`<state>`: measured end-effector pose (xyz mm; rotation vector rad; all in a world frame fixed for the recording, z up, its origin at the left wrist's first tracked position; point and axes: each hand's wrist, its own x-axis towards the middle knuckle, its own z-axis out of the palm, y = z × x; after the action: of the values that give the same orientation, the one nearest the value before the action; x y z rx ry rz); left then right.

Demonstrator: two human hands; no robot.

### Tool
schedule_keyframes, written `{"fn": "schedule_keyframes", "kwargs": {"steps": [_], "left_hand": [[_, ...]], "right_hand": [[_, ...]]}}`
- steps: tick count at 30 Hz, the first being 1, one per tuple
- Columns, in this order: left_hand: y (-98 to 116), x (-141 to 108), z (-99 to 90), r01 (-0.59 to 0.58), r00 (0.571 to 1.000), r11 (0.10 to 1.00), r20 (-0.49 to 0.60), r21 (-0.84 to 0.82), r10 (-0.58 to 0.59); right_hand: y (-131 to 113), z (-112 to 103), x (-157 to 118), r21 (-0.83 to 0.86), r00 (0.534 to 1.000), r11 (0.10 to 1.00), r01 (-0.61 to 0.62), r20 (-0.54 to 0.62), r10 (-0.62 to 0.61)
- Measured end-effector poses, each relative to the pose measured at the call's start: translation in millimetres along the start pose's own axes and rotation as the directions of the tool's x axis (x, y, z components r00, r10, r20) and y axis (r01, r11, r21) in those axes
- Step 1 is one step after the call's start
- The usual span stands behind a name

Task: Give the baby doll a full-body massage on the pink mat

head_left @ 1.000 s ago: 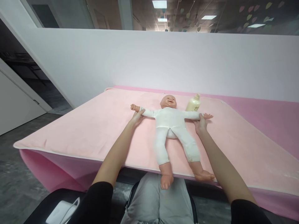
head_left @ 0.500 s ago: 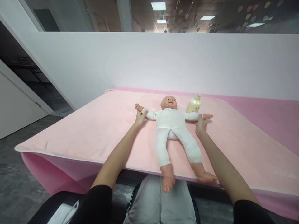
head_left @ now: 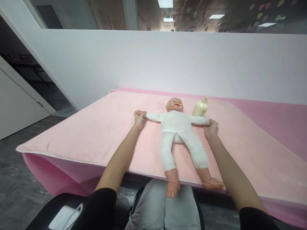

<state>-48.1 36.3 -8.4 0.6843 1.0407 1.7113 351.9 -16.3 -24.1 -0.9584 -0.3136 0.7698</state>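
A baby doll with a white cloth body lies on its back on the pink padded mat, arms stretched out sideways. Its feet reach over the mat's front edge. My left hand is closed around the doll's hand on the left side. On the right side, my right hand is closed around the doll's other hand, which is mostly hidden by my fingers. A pale yellow pump bottle leans on the mat just behind the doll's arm on the right.
Behind the mat stands a white wall with glass above it. Pink cloth covers the table beneath the mat. A white device with a cable rests on a black seat at lower left. A white door is at far left.
Both my hands have slid outward from the doll's wrists onto its hands. The doll's arm on the left now lies straighter. The view has shifted slightly.
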Motion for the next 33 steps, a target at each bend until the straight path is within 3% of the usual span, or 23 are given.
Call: {"fn": "schedule_keyframes", "kwargs": {"steps": [3, 6, 10, 13, 16, 19, 21, 23, 25, 29, 33], "left_hand": [[8, 8, -10.2, 0.025, 0.995, 0.998, -0.1, -0.055, -0.03], [15, 12, -19.1, 0.005, 0.988, 0.997, -0.156, -0.071, -0.016], [18, 9, -22.9, -0.092, 0.969, 0.996, -0.231, 0.0, 0.089], [15, 3, -21.9, -0.166, 0.962, 0.972, -0.188, 0.168, 0.197], [11, -1, -21.0, -0.241, 0.949, 0.865, -0.081, 0.44, 0.305], [9, -3, -21.3, -0.283, 0.94, 0.734, 0.028, 0.617, 0.339], [8, -2, -22.1, -0.289, 0.939, 0.71, 0.044, 0.643, 0.342], [7, 0, -22.8, -0.291, 0.937, 0.72, 0.037, 0.63, 0.346], [5, 2, -22.9, -0.302, 0.936, 0.746, 0.034, 0.593, 0.351], [6, 5, -20.1, -0.268, 0.953, 0.892, -0.034, 0.364, 0.301], [13, 5, -12.6, -0.042, 0.999, 0.999, -0.028, -0.028, 0.042]], "right_hand": [[-10, -4, 10, 0.035, 0.987, 0.999, 0.019, -0.159, -0.013], [-23, -14, 19, 0.093, 0.98, 0.995, -0.027, -0.195, 0.044], [-37, -31, 24, 0.058, 0.964, 0.996, -0.063, -0.254, 0.076], [-41, -35, 21, -0.006, 0.955, 0.999, -0.036, -0.296, 0.033], [-41, -32, 18, -0.118, 0.96, 0.993, 0.001, -0.277, -0.034], [-38, -27, 14, -0.257, 0.952, 0.965, 0.053, -0.279, -0.127], [-36, -26, 12, -0.424, 0.937, 0.903, 0.076, -0.278, -0.21], [-33, -26, 10, -0.588, 0.936, 0.801, 0.11, -0.21, -0.283], [-30, -28, 9, -0.639, 0.945, 0.754, 0.155, -0.127, -0.302], [-30, -27, 9, -0.458, 0.963, 0.877, 0.146, -0.139, -0.232], [-38, -20, 8, -0.221, 0.97, 0.975, -0.002, -0.235, -0.052]]}}
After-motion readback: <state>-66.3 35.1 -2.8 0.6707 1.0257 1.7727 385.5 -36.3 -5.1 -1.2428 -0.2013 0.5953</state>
